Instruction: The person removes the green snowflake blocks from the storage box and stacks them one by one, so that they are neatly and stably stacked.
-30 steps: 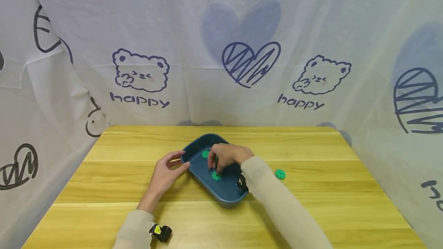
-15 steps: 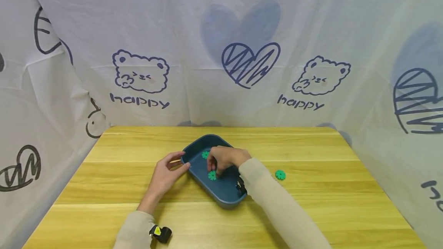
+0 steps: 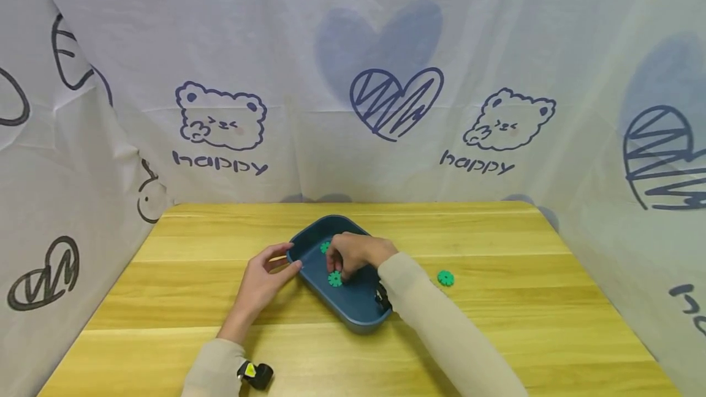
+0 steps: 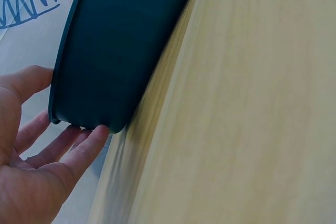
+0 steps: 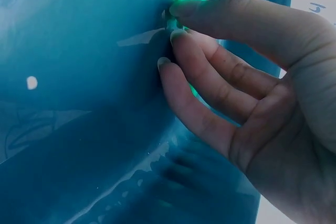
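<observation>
A dark blue-green rectangular basin (image 3: pixel 358 305) sits tilted in heading on the table. My left hand (image 3: pixel 265 277) holds its left corner, the thumb and fingers against the rim and outer wall; the left wrist view shows the fingertips (image 4: pixel 100 132) touching the wall. Inside the basin, my right hand (image 3: pixel 355 253) pinches a green notched plastic disc (image 3: pixel 334 279) between thumb and fingertips, low near the floor. Another such disc (image 3: pixel 325 248) lies further back in the basin, partly hidden by the right hand. A third green disc (image 3: pixel 445 278) lies on the table to the right.
The wood-grain table (image 3: pixel 524 323) reaches back to a hanging white cloth (image 3: pixel 320 139) printed with bears and hearts. Similar cloth hangs at both sides. Each wrist wears a small black camera (image 3: pixel 259 375).
My right hand has moved slightly left inside the basin, and the pinched green disc has shifted left with it. The left hand stays on the basin's corner.
</observation>
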Motion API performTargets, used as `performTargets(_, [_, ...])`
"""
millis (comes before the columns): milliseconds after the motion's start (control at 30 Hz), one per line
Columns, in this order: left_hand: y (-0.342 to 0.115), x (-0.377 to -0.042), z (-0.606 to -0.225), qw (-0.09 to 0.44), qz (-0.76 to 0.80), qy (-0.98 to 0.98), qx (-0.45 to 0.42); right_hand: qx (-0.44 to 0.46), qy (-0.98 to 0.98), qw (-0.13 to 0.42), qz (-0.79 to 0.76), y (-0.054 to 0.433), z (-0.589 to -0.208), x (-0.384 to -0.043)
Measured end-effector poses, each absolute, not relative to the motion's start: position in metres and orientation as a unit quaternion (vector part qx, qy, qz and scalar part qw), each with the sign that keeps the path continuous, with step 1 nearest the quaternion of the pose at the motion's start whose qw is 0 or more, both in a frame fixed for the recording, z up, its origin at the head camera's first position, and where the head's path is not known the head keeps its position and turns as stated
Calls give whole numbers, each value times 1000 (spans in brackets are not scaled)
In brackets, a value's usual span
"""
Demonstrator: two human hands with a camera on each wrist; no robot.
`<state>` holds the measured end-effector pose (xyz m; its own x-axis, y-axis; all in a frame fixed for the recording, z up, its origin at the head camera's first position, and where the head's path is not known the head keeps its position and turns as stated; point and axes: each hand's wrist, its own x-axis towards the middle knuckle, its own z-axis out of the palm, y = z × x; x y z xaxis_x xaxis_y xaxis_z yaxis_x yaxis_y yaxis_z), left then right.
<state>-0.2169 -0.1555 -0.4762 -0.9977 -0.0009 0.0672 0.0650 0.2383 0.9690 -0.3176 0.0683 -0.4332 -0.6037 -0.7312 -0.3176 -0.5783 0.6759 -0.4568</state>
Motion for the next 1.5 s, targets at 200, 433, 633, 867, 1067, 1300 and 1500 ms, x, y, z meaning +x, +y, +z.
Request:
performTargets(200, [-155, -219, -475, 30, -613, -789, -24, -375, 883, 235, -156, 70, -432, -318])
performTargets(433, [-155, -221, -474, 33, -615, -788, -24, -375, 886, 222, -158, 71, -434, -321])
performTargets(633, [-158, -221, -476, 33, -614, -788, -23, -377, 884, 224, -160, 70, -434, -323])
performTargets(867, [-160, -221, -476, 37, -616, -787, -24, -371, 888, 220, -158, 67, -433, -323])
performTargets(1067, [-162, -220, -476, 39, -615, -787, -22, -367, 890, 218, -157, 64, -432, -322])
performTargets(1300, [-160, -219, -477, 39, -615, -787, -25, -377, 887, 214, -155, 66, -432, -320])
performTargets(1500, [-158, -219, -478, 41, -614, -788, -23, -385, 885, 210, -157, 69, -433, -321])
